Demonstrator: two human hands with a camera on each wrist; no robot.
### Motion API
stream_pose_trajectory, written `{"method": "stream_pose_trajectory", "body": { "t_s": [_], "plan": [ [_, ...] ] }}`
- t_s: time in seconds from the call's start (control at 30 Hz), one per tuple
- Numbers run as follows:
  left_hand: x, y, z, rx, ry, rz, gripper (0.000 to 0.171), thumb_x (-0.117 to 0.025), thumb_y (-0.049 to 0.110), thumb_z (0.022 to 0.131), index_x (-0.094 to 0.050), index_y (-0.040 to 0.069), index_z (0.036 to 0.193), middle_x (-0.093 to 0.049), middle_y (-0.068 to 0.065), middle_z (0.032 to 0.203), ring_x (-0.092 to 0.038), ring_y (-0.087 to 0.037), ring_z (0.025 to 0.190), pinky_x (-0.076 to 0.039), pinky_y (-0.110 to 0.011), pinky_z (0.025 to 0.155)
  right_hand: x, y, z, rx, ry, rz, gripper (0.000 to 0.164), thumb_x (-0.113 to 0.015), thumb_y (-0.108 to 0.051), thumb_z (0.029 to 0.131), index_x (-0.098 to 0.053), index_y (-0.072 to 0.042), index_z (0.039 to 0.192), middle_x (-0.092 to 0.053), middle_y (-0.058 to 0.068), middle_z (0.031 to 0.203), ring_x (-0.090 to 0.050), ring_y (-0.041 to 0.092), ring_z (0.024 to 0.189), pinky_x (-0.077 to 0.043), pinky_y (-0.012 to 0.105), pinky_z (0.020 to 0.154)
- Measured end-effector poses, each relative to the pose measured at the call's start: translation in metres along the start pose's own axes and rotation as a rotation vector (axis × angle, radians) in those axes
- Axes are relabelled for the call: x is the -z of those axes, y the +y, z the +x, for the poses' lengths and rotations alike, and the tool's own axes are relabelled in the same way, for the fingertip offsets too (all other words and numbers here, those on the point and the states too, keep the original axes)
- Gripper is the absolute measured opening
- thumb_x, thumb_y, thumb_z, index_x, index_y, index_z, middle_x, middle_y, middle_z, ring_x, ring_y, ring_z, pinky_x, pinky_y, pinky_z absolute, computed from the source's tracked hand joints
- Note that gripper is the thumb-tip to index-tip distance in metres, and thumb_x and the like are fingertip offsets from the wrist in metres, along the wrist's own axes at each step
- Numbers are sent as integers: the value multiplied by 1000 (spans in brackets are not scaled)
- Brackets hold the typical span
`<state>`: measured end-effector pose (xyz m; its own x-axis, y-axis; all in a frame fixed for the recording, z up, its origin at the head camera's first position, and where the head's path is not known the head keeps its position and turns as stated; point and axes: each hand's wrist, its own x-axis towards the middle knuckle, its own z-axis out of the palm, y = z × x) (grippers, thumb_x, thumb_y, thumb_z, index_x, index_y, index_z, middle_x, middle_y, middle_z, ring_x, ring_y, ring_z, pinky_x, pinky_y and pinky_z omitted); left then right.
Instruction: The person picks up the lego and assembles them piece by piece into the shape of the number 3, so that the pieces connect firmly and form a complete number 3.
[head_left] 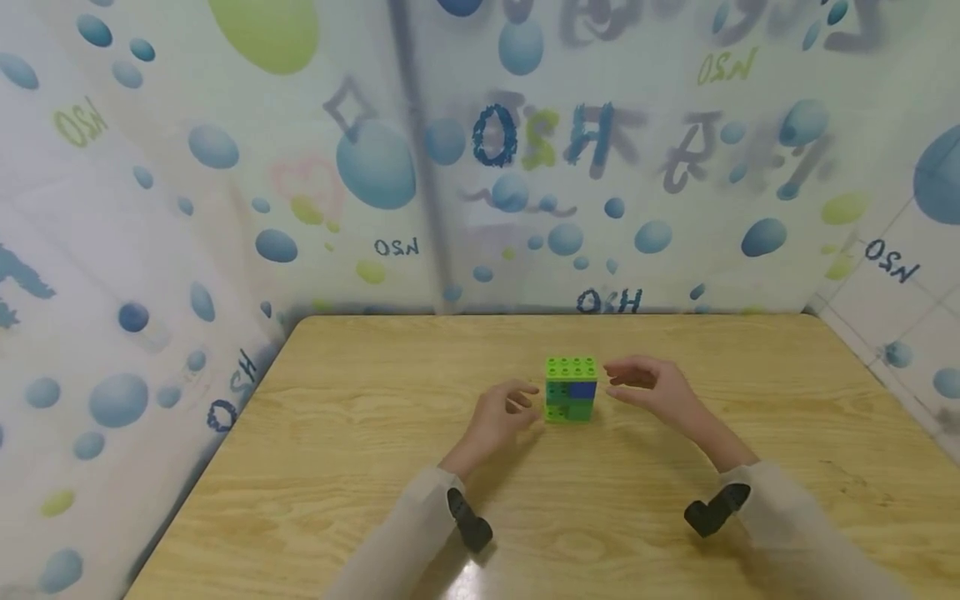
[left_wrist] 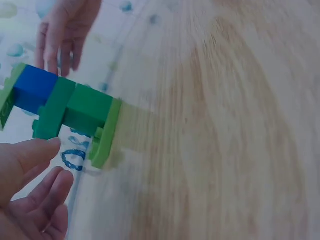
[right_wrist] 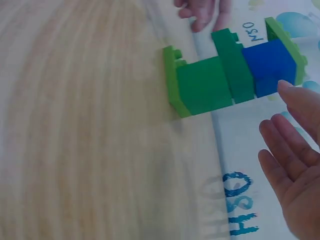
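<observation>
A small stack of toy building bricks stands upright on the wooden table. Lime green plates form its base and its studded top, with green bricks and a blue brick between them. On the left, my left hand is beside the stack, fingers loosely bent and nothing in them. My right hand hovers on the other side, near the top, thumb and fingers spread apart. In the left wrist view, the left thumb tip comes right at the edge of a green brick. The right thumb overlaps the blue brick in the right wrist view.
The wooden table stretches around the stack, its far edge against a patterned curtain printed with bubbles and letters. More curtain hangs along the left and right sides. Dark straps with small cameras sit on both sleeves.
</observation>
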<state>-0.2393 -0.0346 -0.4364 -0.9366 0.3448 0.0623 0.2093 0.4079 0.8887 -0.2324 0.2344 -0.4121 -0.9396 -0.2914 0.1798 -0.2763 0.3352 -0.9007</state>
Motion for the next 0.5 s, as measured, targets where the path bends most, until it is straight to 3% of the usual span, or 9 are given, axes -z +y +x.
{"method": "stream_pose_trajectory", "body": {
  "t_s": [0.23, 0.5],
  "plan": [
    [-4, 11, -4, -105, 102, -42, 28, -68, 13, 83, -63, 8, 110, -64, -7, 96, -62, -18, 82, -48, -33, 73, -17, 10, -6, -7, 26, 43, 33, -68, -13, 83, -60, 5, 110, -61, 22, 107, -61, 18, 94, -49, 25, 76],
    [-17, 9, -1, -117, 164, -127, 25, -69, 6, 81, -64, 7, 105, -64, -7, 101, -63, -21, 88, -45, -40, 81, -29, 13, -7, -51, 59, 55, 32, -69, -16, 82, -62, 2, 108, -63, 16, 105, -61, 24, 96, -49, 26, 75]
  ]
}}
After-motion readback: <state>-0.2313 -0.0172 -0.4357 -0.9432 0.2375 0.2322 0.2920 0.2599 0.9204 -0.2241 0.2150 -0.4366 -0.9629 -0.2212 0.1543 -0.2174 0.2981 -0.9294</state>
